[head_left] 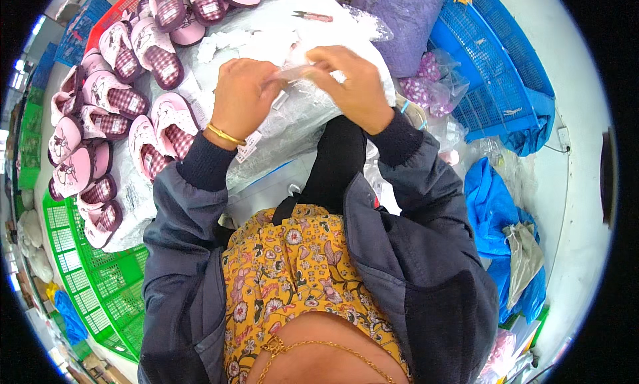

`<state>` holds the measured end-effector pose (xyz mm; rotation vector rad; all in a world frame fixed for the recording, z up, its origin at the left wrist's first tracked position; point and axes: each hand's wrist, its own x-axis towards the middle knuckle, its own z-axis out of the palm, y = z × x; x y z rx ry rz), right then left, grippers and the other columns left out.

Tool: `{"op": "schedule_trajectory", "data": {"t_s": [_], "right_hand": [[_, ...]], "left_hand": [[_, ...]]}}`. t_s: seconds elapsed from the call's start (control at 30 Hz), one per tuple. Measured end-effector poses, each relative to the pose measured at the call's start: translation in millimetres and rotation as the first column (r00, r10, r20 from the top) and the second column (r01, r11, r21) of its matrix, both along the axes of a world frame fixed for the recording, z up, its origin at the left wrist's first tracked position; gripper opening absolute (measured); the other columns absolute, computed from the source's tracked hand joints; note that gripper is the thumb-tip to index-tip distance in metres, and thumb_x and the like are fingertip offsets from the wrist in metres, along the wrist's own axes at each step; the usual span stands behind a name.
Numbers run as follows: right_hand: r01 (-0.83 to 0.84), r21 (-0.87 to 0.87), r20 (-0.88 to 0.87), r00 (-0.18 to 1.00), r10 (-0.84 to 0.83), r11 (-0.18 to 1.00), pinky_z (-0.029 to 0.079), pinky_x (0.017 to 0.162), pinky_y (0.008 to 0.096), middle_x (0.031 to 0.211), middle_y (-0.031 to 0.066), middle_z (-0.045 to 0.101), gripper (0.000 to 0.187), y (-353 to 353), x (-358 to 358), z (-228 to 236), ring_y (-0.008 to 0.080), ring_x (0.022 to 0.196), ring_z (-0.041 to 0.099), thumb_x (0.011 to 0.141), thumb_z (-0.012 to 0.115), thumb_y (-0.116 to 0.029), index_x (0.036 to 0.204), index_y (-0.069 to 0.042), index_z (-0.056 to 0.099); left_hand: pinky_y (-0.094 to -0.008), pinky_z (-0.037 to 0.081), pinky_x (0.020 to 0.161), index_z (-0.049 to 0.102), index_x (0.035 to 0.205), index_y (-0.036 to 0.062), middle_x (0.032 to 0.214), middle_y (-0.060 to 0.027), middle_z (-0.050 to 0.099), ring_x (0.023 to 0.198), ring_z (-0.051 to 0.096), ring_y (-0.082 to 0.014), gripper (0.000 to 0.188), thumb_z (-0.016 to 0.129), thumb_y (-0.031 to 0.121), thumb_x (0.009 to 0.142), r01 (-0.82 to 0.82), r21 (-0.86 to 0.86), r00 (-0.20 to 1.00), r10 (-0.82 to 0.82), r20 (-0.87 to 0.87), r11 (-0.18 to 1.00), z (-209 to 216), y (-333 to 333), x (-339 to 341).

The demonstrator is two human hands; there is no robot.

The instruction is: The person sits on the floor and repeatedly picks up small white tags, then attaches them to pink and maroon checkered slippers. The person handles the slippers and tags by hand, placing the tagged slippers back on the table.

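My left hand (pixel 243 94) and my right hand (pixel 353 81) meet over a heap of clear plastic bags (pixel 299 114) on the table. Both pinch a small strip of clear plastic (pixel 293 72) between their fingertips. A gold bangle circles my left wrist, and a white tag (pixel 247 147) hangs below it. Pink slippers with checked insoles (pixel 143 57) lie in rows to the left of my hands.
Small red-handled snips (pixel 313 15) lie at the far side of the table. A blue crate (pixel 496 71) and a purple bagged bundle (pixel 399 17) stand at the right, with blue plastic bags (pixel 496 217) below. A green crate (pixel 93 277) sits at the lower left, a red crate (pixel 113 14) at the top left.
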<state>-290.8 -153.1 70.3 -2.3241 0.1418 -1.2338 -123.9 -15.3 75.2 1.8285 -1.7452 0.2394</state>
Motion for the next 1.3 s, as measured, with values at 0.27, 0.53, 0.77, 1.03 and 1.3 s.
{"op": "schedule_trajectory", "data": {"t_s": [0.27,0.53,0.77,1.03,1.3], "right_hand": [[0.238,0.19,-0.265,0.947,-0.184,0.952,0.05,0.061,0.036,0.078,0.0089,0.061,0.015,17.9,-69.2,-83.9,0.026,0.068,0.062,0.079,0.077,-0.015,0.092,-0.009,0.07],[0.278,-0.178,-0.077,0.953,-0.295,0.944,0.044,0.069,0.0346,0.082,-0.0008,0.057,0.018,22.2,-26.4,-94.5,0.02,0.08,0.056,0.072,0.073,-0.012,0.089,-0.014,0.069],[0.279,-0.309,-0.108,0.94,-0.325,0.909,0.039,0.072,0.0351,0.08,-0.0018,0.055,0.009,16.4,-4.4,-95.9,0.0184,0.081,0.053,0.074,0.068,-0.015,0.083,-0.017,0.068],[0.232,-0.369,-0.12,0.948,-0.294,0.9,0.04,0.078,0.0373,0.088,0.0003,0.057,0.006,13.4,4.5,-105.2,0.0213,0.087,0.054,0.075,0.062,-0.015,0.081,-0.013,0.064],[-0.3,-0.177,0.09,0.944,0.319,0.937,0.042,0.077,0.0361,0.1,0.0016,0.06,0.013,94.2,-34.8,-44.0,0.0212,0.089,0.055,0.077,0.065,-0.016,0.09,-0.015,0.063]], "left_hand": [[-0.022,0.047,0.069,0.066,0.096,-0.0012,0.088,-0.0035,0.068,0.078,0.063,-0.0075,0.023,0.059,0.02,0.098,0.109,-0.002,0.41,-0.047,-0.911,0.994,-20.9,-53.2,-15.9],[-0.0265,0.056,0.076,0.06,0.114,-0.0007,0.102,-0.0085,0.07,0.089,0.069,-0.0139,0.025,0.054,0.019,0.1,0.17,0.054,0.321,-0.003,-0.947,0.984,-50.9,-93.4,-25.8],[-0.0262,0.055,0.075,0.059,0.113,0.0024,0.102,-0.0044,0.068,0.089,0.067,-0.0114,0.023,0.054,0.021,0.101,0.162,0.03,0.189,-0.001,-0.982,0.986,-40.1,-90.6,-22.4],[-0.0276,0.055,0.077,0.058,0.115,0.0011,0.104,-0.0061,0.066,0.09,0.065,-0.0129,0.023,0.052,0.02,0.102,0.296,0.092,0.173,0.041,-0.984,0.951,-58.4,-99.3,-13.2],[-0.0312,0.056,0.086,0.054,0.118,-0.0057,0.111,-0.0154,0.066,0.098,0.066,-0.0225,0.026,0.049,0.016,0.103,0.348,0.078,0.011,0.079,-0.997,0.934,-82.1,-109.4,-18.3]]}}
